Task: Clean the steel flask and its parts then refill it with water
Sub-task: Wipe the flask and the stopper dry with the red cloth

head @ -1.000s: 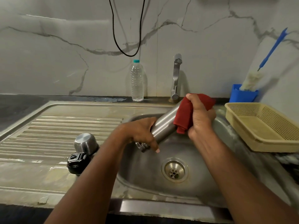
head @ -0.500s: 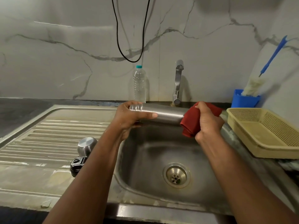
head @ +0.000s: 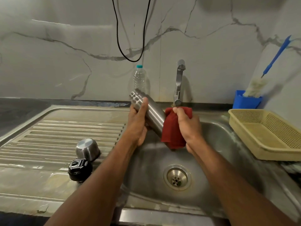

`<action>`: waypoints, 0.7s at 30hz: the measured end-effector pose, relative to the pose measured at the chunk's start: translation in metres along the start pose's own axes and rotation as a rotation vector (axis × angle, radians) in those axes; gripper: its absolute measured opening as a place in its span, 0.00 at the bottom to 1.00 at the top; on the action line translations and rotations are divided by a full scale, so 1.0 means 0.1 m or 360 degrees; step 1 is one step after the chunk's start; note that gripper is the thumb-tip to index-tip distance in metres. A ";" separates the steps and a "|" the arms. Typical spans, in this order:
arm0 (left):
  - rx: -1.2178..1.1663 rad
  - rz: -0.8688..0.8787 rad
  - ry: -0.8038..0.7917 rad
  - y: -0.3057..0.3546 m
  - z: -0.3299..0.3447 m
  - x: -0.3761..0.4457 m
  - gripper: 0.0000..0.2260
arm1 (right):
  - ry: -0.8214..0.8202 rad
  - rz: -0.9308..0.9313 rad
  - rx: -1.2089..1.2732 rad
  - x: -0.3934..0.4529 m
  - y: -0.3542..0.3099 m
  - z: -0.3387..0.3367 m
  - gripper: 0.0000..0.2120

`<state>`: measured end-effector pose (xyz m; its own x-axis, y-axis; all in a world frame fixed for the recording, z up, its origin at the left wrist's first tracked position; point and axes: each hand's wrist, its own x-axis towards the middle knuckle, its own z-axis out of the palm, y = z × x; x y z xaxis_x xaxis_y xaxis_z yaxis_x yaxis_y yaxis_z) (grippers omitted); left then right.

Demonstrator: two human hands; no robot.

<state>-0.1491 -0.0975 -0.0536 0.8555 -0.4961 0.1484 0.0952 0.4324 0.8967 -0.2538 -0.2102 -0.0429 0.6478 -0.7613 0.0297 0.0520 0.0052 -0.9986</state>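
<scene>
Our left hand [head: 137,126] grips the flask [head: 149,112]; our right hand [head: 189,126] clutches the cloth [head: 172,128] around its base. Cap [head: 79,169], cup [head: 87,149] and refilling remain.

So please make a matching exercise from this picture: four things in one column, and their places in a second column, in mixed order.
Things:
1. steel flask
2. red cloth
3. black lid
4. plastic bottle

Places:
A. on the draining board
B. in the left hand
C. against the wall beside the tap
D. in the right hand

Pairs: 1-B, 2-D, 3-A, 4-C
</scene>
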 end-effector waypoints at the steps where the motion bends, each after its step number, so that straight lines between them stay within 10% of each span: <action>1: 0.0126 0.0032 -0.0083 -0.05 0.03 -0.02 0.28 | -0.0058 -0.0023 0.0027 -0.01 0.00 0.03 0.12; 10: 0.0910 0.0288 -0.0629 -0.31 0.19 -0.13 0.21 | -0.0130 0.0045 0.0348 0.00 -0.01 0.01 0.31; 21: 0.0571 0.0109 -0.0346 -0.23 -0.03 -0.07 0.24 | -0.0519 -0.0958 -0.0537 -0.20 0.08 0.21 0.32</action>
<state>-0.1562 -0.1016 -0.0762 0.7229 -0.6391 0.2625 -0.1742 0.1991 0.9644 -0.2504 -0.1819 -0.0507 0.7754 -0.3400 0.5321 0.2661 -0.5882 -0.7637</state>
